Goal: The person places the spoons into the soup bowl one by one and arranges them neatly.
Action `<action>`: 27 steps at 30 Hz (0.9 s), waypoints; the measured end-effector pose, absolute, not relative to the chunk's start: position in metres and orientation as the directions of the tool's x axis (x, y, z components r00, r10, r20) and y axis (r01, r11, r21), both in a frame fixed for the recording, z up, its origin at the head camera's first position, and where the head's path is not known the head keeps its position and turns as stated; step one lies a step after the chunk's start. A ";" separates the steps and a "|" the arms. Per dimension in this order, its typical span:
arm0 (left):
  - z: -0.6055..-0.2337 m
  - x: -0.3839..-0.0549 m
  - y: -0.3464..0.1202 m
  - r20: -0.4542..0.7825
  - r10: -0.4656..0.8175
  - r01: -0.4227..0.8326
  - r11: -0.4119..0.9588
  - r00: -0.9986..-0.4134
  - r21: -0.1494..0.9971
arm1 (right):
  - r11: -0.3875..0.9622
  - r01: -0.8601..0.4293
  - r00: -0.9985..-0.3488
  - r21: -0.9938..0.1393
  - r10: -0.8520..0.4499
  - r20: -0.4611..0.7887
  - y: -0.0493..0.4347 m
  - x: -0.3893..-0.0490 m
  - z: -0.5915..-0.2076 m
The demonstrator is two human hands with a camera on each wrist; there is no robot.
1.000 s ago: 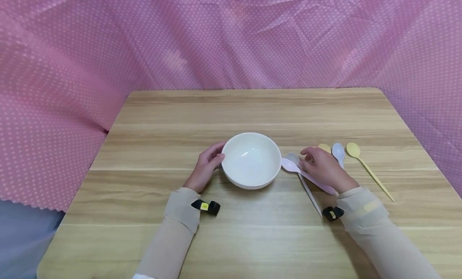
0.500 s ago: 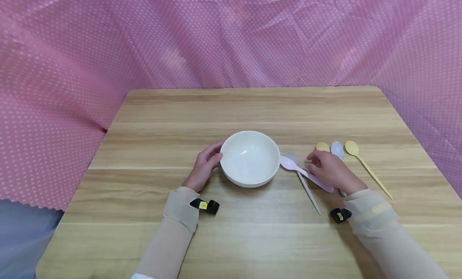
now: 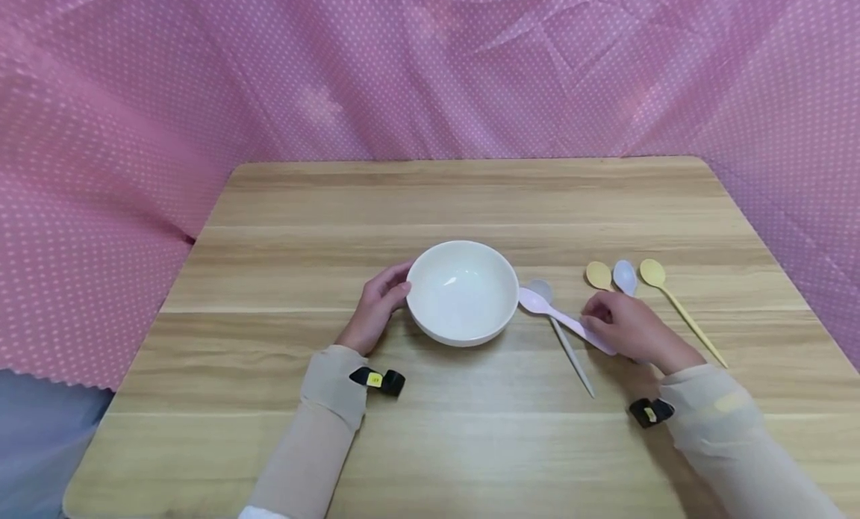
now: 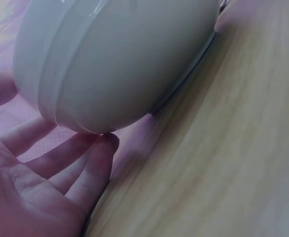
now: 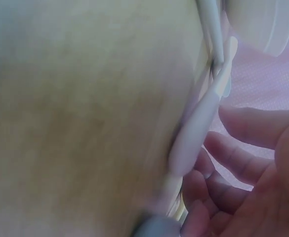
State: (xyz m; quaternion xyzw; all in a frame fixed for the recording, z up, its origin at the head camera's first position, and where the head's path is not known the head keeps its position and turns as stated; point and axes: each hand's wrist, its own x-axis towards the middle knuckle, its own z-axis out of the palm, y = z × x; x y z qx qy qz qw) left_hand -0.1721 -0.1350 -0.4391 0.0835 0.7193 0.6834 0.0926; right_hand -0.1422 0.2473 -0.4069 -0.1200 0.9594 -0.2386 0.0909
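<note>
A white bowl (image 3: 463, 293) stands on the wooden table in the head view. My left hand (image 3: 373, 310) holds its left side, thumb at the rim and fingers against the outer wall, as the left wrist view shows too. To the right, a pink spoon (image 3: 571, 325) lies across a grey spoon (image 3: 571, 358), its bowl end close to the white bowl. Over the pink spoon's handle end is my right hand (image 3: 628, 326), fingers loosely bent. In the right wrist view a gap shows between thumb and forefinger, beside the pink handle (image 5: 196, 133).
Past my right hand lie an orange-yellow spoon (image 3: 598, 275), a pale blue spoon (image 3: 625, 277) and a longer yellow spoon (image 3: 692, 321); the hand hides the first two handles. Pink dotted cloth (image 3: 430, 71) hangs behind the wooden table (image 3: 403, 198) and along its sides.
My right hand has moved right and toward me along the pink spoon's handle, uncovering the orange-yellow spoon's head. My left hand stays at the bowl. The whole head view has shifted slightly.
</note>
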 end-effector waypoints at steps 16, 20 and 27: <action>-0.439 -0.174 -0.135 -0.034 0.239 -0.023 0.046 -0.970 0.999 | 0.838 -0.157 -0.944 -0.522 -0.282 -0.169 0.252 -0.129 -0.406; -0.440 -0.173 -0.135 -0.029 0.239 -0.019 0.046 -0.971 0.999 | 0.830 -0.164 -0.944 -0.533 -0.289 -0.159 0.252 -0.126 -0.407; -0.440 -0.173 -0.135 -0.037 0.243 -0.023 0.058 -0.969 0.998 | 0.831 -0.177 -0.942 -0.527 -0.298 -0.153 0.254 -0.125 -0.410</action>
